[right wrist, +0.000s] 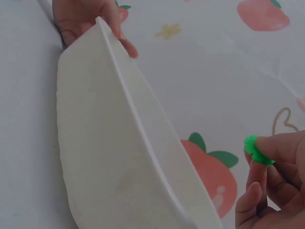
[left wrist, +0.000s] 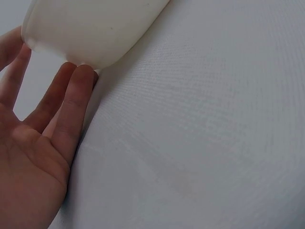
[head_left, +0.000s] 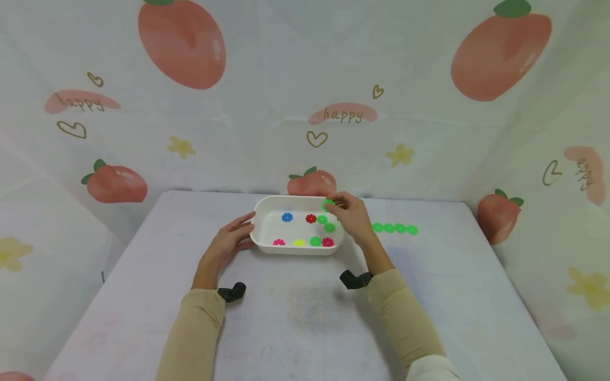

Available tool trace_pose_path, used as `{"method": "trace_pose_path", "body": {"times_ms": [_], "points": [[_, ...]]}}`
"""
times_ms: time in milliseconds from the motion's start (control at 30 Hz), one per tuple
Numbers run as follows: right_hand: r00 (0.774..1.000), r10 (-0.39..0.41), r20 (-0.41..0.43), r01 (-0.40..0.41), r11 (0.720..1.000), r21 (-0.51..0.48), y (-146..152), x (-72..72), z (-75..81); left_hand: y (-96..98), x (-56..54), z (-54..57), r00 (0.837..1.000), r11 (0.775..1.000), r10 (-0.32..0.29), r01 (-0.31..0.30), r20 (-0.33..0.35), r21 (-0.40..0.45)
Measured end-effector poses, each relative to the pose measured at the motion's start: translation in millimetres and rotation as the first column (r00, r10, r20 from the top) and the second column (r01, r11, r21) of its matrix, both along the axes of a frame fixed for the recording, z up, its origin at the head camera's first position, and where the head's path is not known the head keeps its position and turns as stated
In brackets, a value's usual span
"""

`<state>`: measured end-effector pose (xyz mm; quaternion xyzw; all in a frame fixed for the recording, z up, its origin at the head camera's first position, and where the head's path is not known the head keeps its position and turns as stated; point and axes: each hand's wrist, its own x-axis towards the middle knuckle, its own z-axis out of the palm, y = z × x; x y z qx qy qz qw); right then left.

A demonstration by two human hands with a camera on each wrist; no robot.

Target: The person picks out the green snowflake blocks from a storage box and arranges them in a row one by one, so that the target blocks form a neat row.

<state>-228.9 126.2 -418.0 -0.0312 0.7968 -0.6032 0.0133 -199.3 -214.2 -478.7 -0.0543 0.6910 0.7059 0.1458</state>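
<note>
A white oblong tray point(head_left: 293, 251) stands on the table, with several small flower-shaped plastic discs inside: blue point(head_left: 287, 217), red point(head_left: 311, 218), yellow point(head_left: 299, 243), pink and green. My left hand point(head_left: 227, 244) rests its extended fingers against the tray's left end; the left wrist view shows the fingertips point(left wrist: 82, 71) touching the outer wall. Over the tray's far right corner, my right hand point(head_left: 351, 216) pinches a green flower-shaped disc point(right wrist: 257, 150) between thumb and fingers. To the right of the tray lies a row of green flower-shaped discs point(head_left: 395, 228).
A white cloth covers the table point(head_left: 295, 328). Behind it and on both sides hangs a printed curtain point(head_left: 267, 106) with peaches, hearts and "happy" lettering. Each wrist wears a black camera mount, such as the right one point(head_left: 355, 279).
</note>
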Motion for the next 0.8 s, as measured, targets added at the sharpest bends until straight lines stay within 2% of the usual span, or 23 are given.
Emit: {"method": "trace_pose_path", "body": {"times_ms": [233,500,600,800], "points": [[0.996,-0.076,0.042,0.078,0.996,-0.037,19,2.9,-1.1,0.1,-1.6,-0.1,1.0,1.0,-0.015,0.015,-0.008,-0.006],[0.993,-0.089,0.072,0.093,0.994,-0.049,42,6.6,-9.0,-2.5,1.8,1.8,1.0,1.0,-0.009,0.009,-0.002,-0.012],[0.991,-0.112,0.074,0.115,0.993,-0.041,53,8.6,-11.9,-1.9,0.4,1.0,1.0,0.999,-0.029,0.029,-0.011,-0.018],[0.99,-0.13,0.058,0.13,0.992,0.001,74,13.4,-19.7,0.8,-1.7,-0.5,1.0,0.999,-0.025,0.025,-0.008,-0.033]]}}
